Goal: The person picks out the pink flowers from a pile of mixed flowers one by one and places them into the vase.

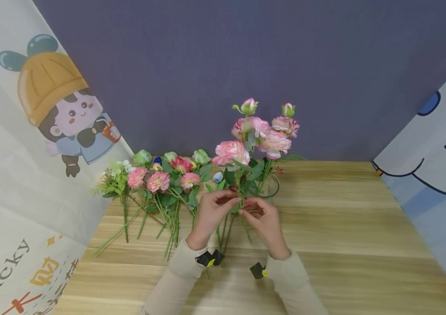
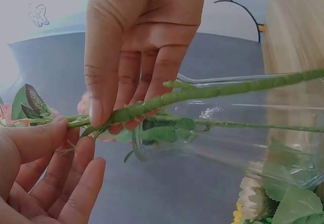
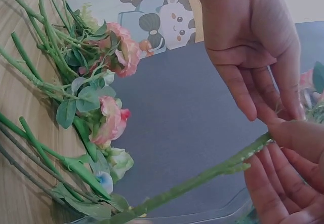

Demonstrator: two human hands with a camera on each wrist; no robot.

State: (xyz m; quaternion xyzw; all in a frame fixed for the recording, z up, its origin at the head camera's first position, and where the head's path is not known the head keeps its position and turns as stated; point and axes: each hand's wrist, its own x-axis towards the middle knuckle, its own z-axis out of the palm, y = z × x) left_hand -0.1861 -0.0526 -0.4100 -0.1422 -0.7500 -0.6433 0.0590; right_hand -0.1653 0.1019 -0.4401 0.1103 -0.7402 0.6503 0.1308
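A tall peony spray (image 1: 230,152) with pink-white blooms and a bud stands upright between both hands. My left hand (image 1: 212,215) pinches its stem between thumb and fingers. Just to the right, my right hand (image 1: 265,222) pinches the same stem at nearly the same height. The green stem (image 2: 167,100) runs from the fingertips down toward the table, with small leaf shoots at the pinch. Behind the right hand is a clear glass vase (image 1: 278,188), holding a second pink peony spray (image 1: 275,143). Fingers partly hide the gripped spot.
To the left lie several flower stems: pink peonies (image 1: 158,181), a red bloom (image 1: 181,164), green buds (image 1: 201,156) and a white-green sprig (image 1: 118,177). A small blue-white bud (image 1: 218,177) lies beside the left hand. A dark wall (image 1: 223,65) stands behind the wooden table (image 1: 333,227).
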